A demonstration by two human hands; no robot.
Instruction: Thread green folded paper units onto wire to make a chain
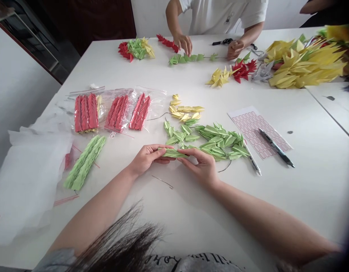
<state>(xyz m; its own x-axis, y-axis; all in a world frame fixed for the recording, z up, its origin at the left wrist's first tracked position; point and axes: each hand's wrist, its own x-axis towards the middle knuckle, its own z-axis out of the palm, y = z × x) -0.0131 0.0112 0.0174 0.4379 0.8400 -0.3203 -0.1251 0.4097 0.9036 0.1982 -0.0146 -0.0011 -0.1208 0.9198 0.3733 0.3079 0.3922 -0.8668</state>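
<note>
My left hand (pixel 147 158) and my right hand (pixel 201 164) meet over the white table (pixel 304 181), both pinching one short stack of folded green paper pieces (pixel 172 153) held level between them. Just beyond my fingers lies a loose pile of green folded pieces (pixel 216 140), with a few yellow ones (pixel 184 110) behind it. A thin dark wire (pixel 163 181) lies on the table under my hands.
Clear bags of red folded pieces (pixel 112 111) and a long green stack (pixel 85 162) lie at left on white plastic. A label sheet (pixel 249 124) with a black pen (pixel 276 147) sits at right. Across the table a person's hands (pixel 184 42) work a green strip (pixel 188 58); yellow paper pile (pixel 304 62) far right.
</note>
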